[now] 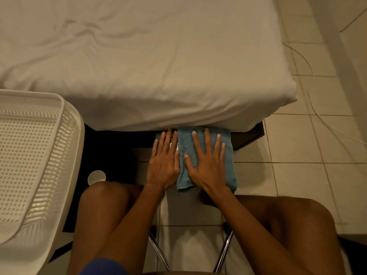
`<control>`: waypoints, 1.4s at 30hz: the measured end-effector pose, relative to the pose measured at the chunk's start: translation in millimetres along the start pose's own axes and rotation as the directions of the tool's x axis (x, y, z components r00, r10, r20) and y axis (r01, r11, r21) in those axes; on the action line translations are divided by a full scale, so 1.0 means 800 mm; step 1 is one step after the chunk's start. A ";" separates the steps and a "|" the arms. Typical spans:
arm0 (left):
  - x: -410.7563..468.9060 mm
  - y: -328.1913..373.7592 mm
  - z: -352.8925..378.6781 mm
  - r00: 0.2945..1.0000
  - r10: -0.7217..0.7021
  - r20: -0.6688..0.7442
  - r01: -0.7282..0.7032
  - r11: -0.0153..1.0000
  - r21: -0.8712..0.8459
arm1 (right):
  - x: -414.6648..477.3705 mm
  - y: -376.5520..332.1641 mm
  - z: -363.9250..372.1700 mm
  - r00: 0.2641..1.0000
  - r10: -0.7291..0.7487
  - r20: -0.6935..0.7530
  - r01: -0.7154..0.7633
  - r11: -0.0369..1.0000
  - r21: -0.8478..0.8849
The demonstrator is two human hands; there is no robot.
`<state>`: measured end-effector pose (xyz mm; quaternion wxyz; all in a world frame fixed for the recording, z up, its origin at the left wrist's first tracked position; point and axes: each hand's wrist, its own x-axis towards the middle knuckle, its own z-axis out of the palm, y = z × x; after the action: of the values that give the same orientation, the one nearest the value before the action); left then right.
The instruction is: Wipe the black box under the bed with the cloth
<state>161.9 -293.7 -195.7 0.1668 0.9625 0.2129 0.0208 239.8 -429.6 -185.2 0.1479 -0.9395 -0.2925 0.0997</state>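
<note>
The black box (246, 137) sits on the floor, tucked under the bed's (158, 76) edge, mostly hidden by the blue cloth (228, 165). The right hand (206, 165) lies spread flat on the cloth; the left hand (163, 165), fingers together, rests beside it. Even palm pressure and overlapping strokes would probably serve best, with the left hand steadying the box.

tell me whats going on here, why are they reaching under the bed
A seated person is leaning forward to wipe something at the foot of the bed. The right hand lies flat, fingers spread, on a blue cloth spread over a surface that runs under the mattress edge. The left hand rests flat right beside the cloth. The black box itself is mostly hidden by cloth and hands. A white perforated basket stands to the left.
</note>
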 end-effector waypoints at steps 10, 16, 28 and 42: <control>0.000 0.008 -0.004 1.000 -0.025 0.001 0.025 1.000 -0.007 | 0.002 0.020 -0.005 1.000 -0.011 0.003 0.011 1.000 0.020; 0.002 0.001 -0.002 1.000 -0.008 0.003 0.008 1.000 0.008 | -0.021 0.006 0.002 0.994 0.108 -0.017 -0.108 0.994 -0.004; 0.005 0.004 -0.004 1.000 0.008 0.020 -0.008 1.000 -0.010 | 0.000 0.010 -0.002 1.000 -0.004 0.014 0.004 1.000 0.007; 0.007 0.002 -0.003 0.999 0.033 0.001 -0.033 0.999 -0.021 | -0.003 0.019 -0.007 1.000 0.015 -0.021 -0.015 1.000 0.006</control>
<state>167.4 -292.0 -193.5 0.1769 0.9640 0.1968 0.0250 247.6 -444.0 -185.2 0.1529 -0.9423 -0.2835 0.0916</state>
